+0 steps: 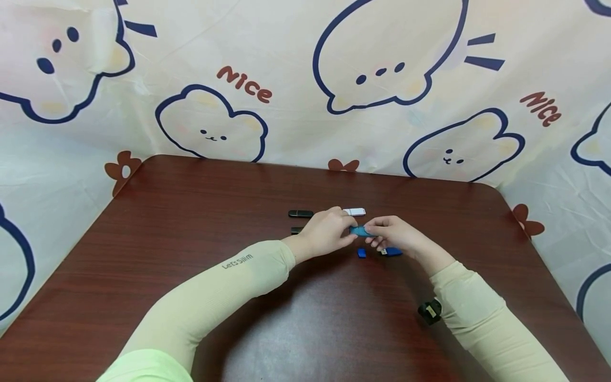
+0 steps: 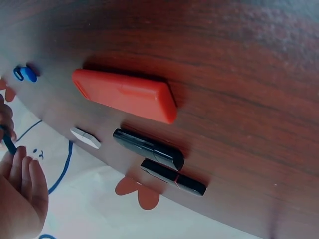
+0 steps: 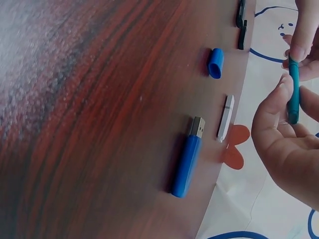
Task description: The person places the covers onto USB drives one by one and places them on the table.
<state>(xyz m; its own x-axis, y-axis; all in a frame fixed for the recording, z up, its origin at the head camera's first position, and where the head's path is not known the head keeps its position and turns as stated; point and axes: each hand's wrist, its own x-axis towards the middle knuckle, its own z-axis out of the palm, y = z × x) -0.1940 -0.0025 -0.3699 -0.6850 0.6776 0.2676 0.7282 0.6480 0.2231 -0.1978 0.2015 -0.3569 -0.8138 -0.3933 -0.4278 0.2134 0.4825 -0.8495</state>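
Both hands meet over the far middle of the table around a teal USB stick (image 1: 360, 231). One end of it is pinched by my left hand (image 1: 326, 232), the other by my right hand (image 1: 397, 233). In the right wrist view the teal stick (image 3: 294, 92) spans the fingertips of the two hands. Below the right hand lies a blue USB stick (image 3: 187, 164) with its metal plug bare. Its blue cap (image 3: 216, 63) rests apart from it on the table. A red USB stick (image 2: 124, 94) lies near the left hand, hidden beneath that hand in the head view.
Behind the hands lie a white USB stick (image 1: 355, 211) and a black USB stick (image 1: 300, 214). Another black stick (image 1: 296, 231) is partly covered by the left wrist. The dark wooden table (image 1: 191, 212) ends at a patterned cloth (image 1: 296, 127).
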